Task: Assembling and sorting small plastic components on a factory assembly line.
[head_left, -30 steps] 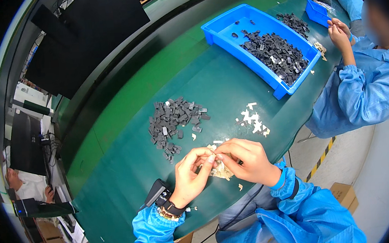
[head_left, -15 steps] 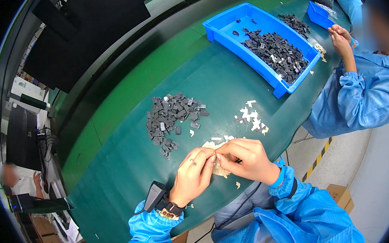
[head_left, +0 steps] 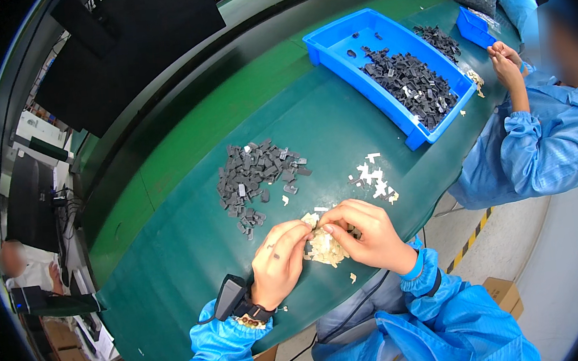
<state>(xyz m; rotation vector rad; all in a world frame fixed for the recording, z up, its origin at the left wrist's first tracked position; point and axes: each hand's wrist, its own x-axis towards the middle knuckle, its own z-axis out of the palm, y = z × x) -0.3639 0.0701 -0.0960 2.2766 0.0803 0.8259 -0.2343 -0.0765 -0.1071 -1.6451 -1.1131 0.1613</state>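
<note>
Green table (head_left: 187, 263) in head view — left hand (head_left: 278, 263) and right hand (head_left: 369, 234) close together at cream pile (head_left: 327, 251), one either side, fingertips near its far edge. Grip: cannot tell whether either hand's fingers are clamped on anything. Dark pile (head_left: 256, 176) beyond left hand; white scraps (head_left: 371, 178) beyond right. Farther off, blue bin (head_left: 363, 92) holding dark pieces (head_left: 412, 82) — co-worker's hands (head_left: 507, 61) to its right.

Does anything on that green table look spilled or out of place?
Mildly: one cream scrap lies alone near the edge of the table, apart from the cream heap, and another scrap sits beside the dark pile. Strays, perhaps; nothing looks clearly damaged.
</note>
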